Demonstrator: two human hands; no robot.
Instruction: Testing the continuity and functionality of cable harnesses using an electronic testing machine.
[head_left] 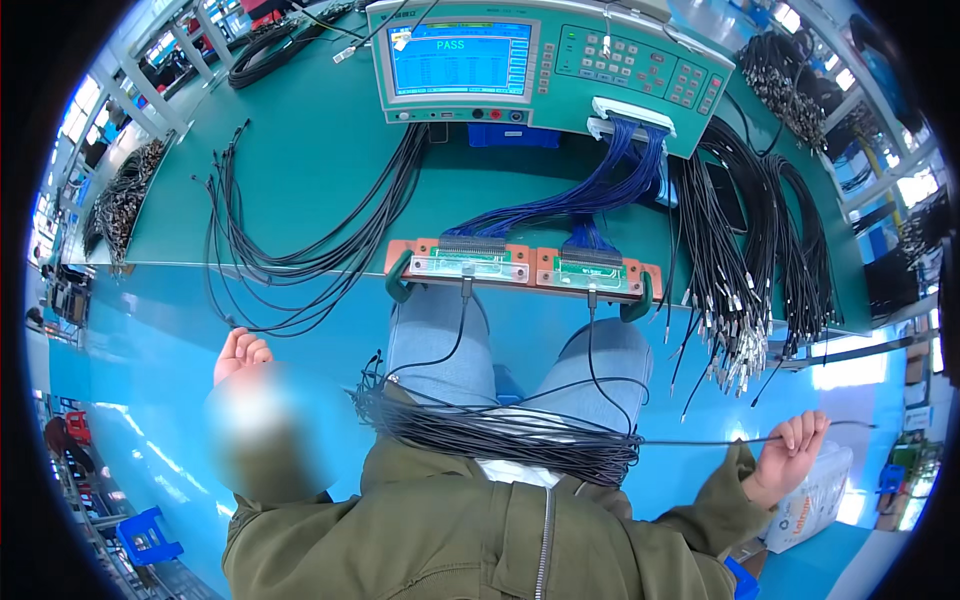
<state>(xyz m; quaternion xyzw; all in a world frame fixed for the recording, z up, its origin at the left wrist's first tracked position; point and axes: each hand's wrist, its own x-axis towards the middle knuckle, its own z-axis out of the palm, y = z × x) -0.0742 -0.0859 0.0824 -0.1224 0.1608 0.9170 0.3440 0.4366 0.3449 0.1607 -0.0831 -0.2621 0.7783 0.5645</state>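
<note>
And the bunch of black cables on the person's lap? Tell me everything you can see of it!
The bunch of thin black cables, which look plastic-coated, rests sideways over blue jeans and against an olive-green jacket. Many strands run messily side by side. Dark tips poke out at its left end; the right end looks rounded, but it's too tangled to tell if strands loop there. One black cable stretches from its right side to the closed right hand.
</note>
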